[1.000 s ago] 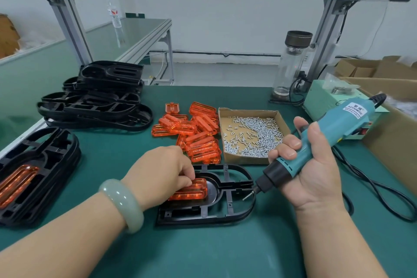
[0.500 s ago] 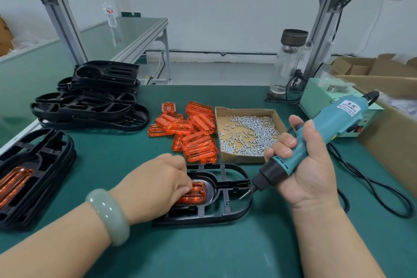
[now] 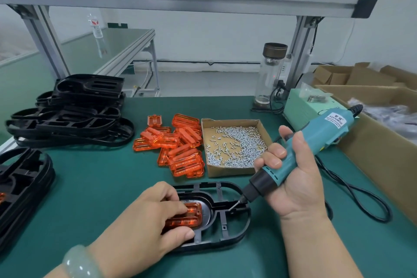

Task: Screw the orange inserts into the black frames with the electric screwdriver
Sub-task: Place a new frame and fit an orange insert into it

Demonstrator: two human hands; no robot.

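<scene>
A black oval frame (image 3: 228, 230) lies flat on the green mat in front of me. An orange insert (image 3: 191, 215) sits in its left recess, and my left hand (image 3: 146, 221) pinches that insert between fingers and thumb. My right hand (image 3: 293, 178) grips the teal electric screwdriver (image 3: 316, 140) tilted down to the left. Its bit carries a screw just above the frame's right half, to the right of the insert. A pile of loose orange inserts (image 3: 178, 144) lies behind the frame.
A cardboard tray of silver screws (image 3: 234, 146) stands behind the frame. Black frames (image 3: 67, 115) are stacked at far left, more at the left edge (image 3: 20, 187). The screwdriver's black cable (image 3: 352, 189) loops on the right beside cardboard boxes (image 3: 383, 142). A glass bottle (image 3: 269, 74) stands at the back.
My left hand has shifted on the orange insert, seating it in the frame's recess. The screwdriver stays tilted with its tip near the frame's right half. The camera has tipped upward.
</scene>
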